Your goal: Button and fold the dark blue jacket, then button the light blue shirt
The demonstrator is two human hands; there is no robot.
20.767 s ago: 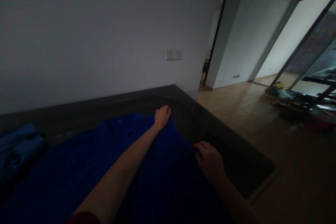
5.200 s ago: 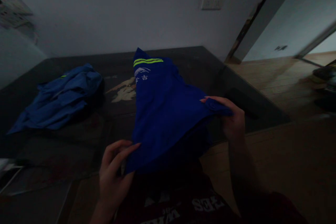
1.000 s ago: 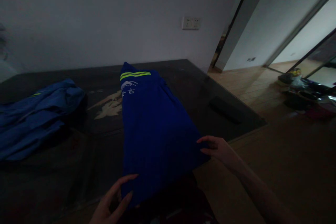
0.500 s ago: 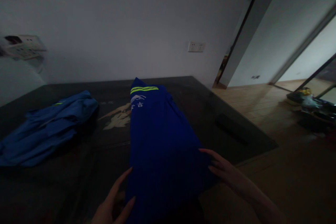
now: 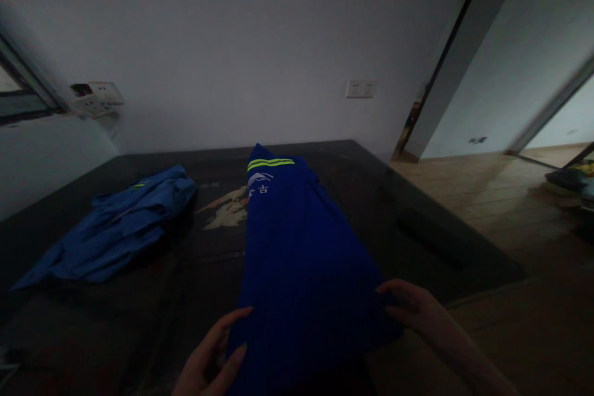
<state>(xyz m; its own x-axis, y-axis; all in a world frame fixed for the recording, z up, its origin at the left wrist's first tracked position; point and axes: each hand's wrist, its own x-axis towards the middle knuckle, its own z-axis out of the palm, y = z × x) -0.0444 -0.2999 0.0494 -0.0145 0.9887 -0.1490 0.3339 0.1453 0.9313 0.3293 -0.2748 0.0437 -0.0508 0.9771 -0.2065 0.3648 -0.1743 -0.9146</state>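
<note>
The garment (image 5: 301,247) lies lengthwise on the table (image 5: 362,179), striped end at the far side, near end between the hands. The left hand (image 5: 208,359) is half open, thumb and finger at the left edge; the right hand (image 5: 415,306) is loosely curled at the right edge. Grip closure on the cloth cannot be determined. This opposed placement probably serves to spread the near end. The second garment (image 5: 134,223) lies crumpled at left, the dark bar (image 5: 429,238) at right; neither obstructs the hands

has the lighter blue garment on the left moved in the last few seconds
No, no visible shift either way: the lighter blue garment lies just left of the pale design on the dark table, as before.
</note>
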